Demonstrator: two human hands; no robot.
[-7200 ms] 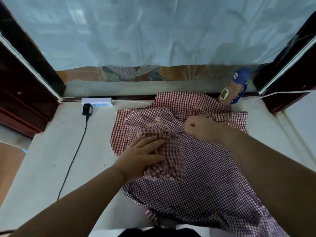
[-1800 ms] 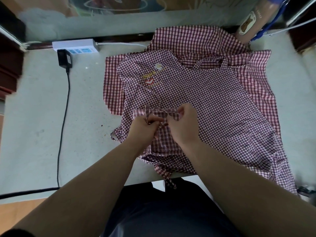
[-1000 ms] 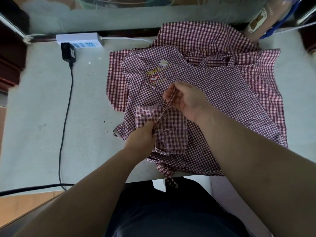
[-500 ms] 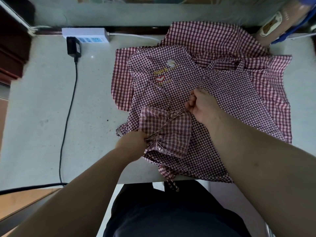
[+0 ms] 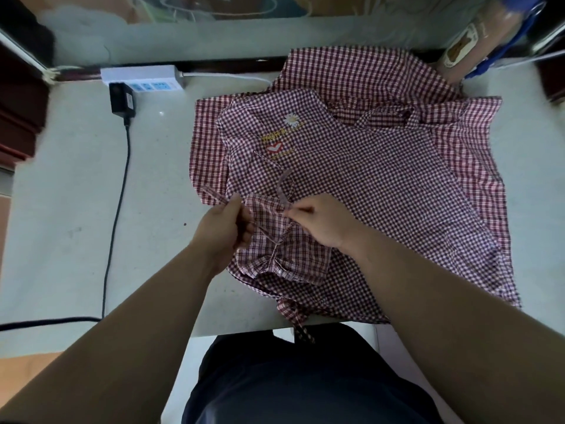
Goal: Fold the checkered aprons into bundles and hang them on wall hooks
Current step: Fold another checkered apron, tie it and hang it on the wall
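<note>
A small folded bundle of red-and-white checkered apron [image 5: 284, 249] lies at the near edge of the pale table [image 5: 76, 209], on top of larger checkered aprons [image 5: 382, 185] spread flat. One spread apron shows a daisy and heart print [image 5: 279, 136]. A thin strap [image 5: 286, 191] runs across the bundle. My left hand [image 5: 223, 228] grips one strap end at the bundle's left side. My right hand [image 5: 321, 221] pinches the other strap end over the bundle's top right.
A white power strip [image 5: 143, 77] with a black plug [image 5: 122, 99] sits at the back left, its black cable [image 5: 117, 209] trailing to the near edge. A tan and blue bottle [image 5: 477, 38] leans at the back right. An apron tie [image 5: 301, 322] hangs off the front edge.
My right hand came back from the far right toward the bundle, the strap now looped above it. My left hand moved up to the bundle's left side.
</note>
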